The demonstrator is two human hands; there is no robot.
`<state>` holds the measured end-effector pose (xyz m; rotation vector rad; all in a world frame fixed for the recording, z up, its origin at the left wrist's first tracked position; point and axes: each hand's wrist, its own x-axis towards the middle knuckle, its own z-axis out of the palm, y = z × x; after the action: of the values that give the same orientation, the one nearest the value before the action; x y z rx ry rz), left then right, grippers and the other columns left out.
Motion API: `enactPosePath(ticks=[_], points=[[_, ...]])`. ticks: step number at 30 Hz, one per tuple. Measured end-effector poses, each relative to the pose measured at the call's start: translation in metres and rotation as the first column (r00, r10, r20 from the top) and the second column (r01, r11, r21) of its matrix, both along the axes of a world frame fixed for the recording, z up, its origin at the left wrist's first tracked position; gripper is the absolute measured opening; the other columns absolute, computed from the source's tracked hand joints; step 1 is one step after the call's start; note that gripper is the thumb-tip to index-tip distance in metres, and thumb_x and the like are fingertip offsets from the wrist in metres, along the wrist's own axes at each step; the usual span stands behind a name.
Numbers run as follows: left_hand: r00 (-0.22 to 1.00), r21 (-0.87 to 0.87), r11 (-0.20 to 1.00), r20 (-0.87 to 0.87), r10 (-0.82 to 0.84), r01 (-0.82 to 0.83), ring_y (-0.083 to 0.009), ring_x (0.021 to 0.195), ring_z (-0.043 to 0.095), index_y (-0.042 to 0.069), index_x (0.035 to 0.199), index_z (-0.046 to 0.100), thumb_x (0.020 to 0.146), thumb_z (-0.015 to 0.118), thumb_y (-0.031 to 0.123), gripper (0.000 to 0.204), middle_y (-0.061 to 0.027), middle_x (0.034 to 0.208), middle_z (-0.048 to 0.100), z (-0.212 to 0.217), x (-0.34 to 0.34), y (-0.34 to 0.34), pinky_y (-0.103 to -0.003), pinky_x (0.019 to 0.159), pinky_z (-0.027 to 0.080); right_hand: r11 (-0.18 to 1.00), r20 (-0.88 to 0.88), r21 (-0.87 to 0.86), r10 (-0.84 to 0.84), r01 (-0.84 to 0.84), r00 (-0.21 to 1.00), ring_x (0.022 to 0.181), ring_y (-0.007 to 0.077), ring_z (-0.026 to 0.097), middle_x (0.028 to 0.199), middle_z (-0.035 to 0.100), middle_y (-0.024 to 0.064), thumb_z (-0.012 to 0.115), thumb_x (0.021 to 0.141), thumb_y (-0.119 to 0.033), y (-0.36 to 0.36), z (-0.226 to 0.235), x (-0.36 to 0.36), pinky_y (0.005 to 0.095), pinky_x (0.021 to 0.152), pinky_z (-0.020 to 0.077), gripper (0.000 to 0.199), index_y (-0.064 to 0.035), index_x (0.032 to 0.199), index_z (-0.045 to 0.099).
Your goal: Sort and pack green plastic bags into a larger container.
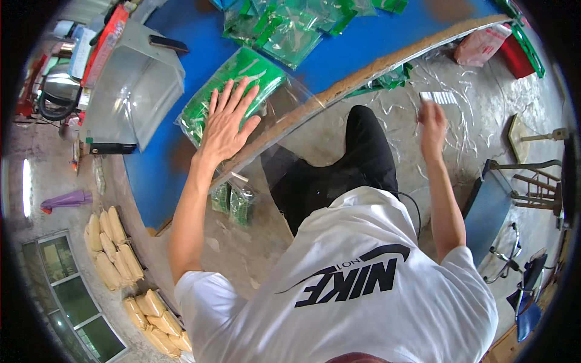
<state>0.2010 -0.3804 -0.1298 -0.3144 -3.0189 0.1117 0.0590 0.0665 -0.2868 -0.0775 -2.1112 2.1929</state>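
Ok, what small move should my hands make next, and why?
I'd probably bring your right hand in toward the loose clear end of the green bag. Your left hand lies flat on that bag, while the right is out past the table edge, apparently gripping a white striped piece.
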Motion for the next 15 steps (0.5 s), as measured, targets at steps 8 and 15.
enactPosePath(ticks=[8,15], points=[[0.582,0.764,0.62,-0.426,0.693,-0.18,-0.0267,0.102,0.066,-0.005,0.1,0.07,0.099,0.054,0.002,0.017,-0.0162,0.114,0.066,-0.001,0.112,0.003,-0.036,0.085,0.056,0.668,-0.529,0.672,0.735,-0.32,0.424,0.106,0.0316,0.061,0.116,0.063,0.0107,0.065,0.086,0.0,-0.14,0.105,-0.011,0.0398,0.089,0.0501,0.03,-0.006,0.115,0.066],[0.623,0.444,0.837,-0.567,0.539,-0.32,-0.0311,0.106,0.064,0.005,0.109,0.074,0.084,0.065,-0.006,0.029,-0.0125,0.115,0.066,-0.073,0.169,0.053,-0.041,0.091,0.05,0.536,-0.534,0.808,0.842,-0.246,0.08,0.108,0.0303,0.06,0.12,0.063,0.0091,0.068,0.076,0.0,-0.172,0.099,-0.017,0.0414,0.089,0.0488,0.035,-0.0068,0.11,0.067]])
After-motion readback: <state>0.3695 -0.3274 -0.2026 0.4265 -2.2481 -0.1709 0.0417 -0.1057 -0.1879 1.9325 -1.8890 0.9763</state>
